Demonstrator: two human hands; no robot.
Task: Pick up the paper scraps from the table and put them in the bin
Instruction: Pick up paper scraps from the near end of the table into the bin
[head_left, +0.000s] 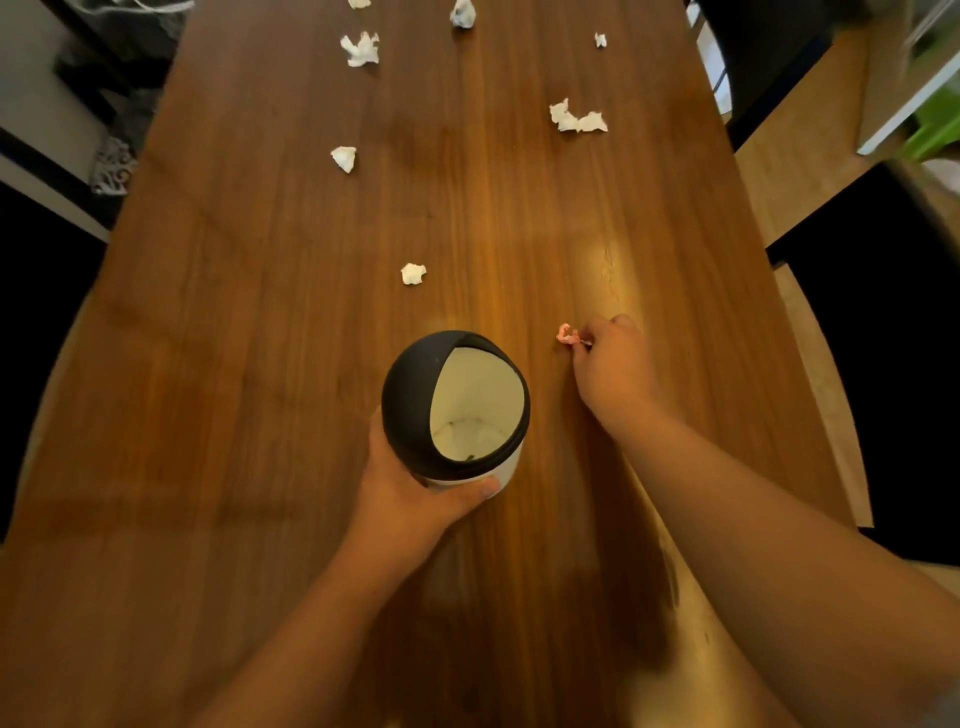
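Note:
A small white bin with a black swing lid stands on the wooden table; its lid is tipped open and the inside looks nearly empty. My left hand grips the bin's near side. To the right of the bin, my right hand pinches a small pinkish paper scrap at table level. A white crumpled scrap lies just beyond the bin. Several more white scraps lie farther up the table, among them a single scrap, a pair and a bigger crumpled scrap.
Dark chairs stand along the table's right edge and dark furniture along its left. More scraps lie at the far end, and a tiny scrap lies far right. A green object sits on the floor to the far right.

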